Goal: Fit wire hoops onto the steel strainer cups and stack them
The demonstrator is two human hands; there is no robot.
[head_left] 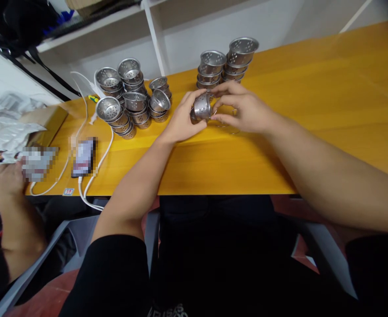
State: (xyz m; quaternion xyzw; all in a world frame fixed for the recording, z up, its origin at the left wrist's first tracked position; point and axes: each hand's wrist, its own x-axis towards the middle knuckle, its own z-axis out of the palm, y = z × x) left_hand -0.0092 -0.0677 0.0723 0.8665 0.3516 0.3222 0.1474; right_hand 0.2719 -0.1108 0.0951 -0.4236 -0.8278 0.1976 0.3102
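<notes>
Head view: left hand (183,119), grip snug round part-hidden perforated cup (201,107); right hand (245,108), grip unclear

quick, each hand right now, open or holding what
Left hand: closed around a perforated metal cup, which is tipped sideways.
Right hand: partly curled beside the cup; cannot tell whether it grips anything.

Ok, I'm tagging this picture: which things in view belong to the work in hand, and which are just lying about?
Likely part of the work:
perforated metal cup in the left hand
thin wire piece by the right hand
left cup stacks
right cup stacks

Seemingly just lying about:
phone
white cables
black bag
cardboard box
</notes>
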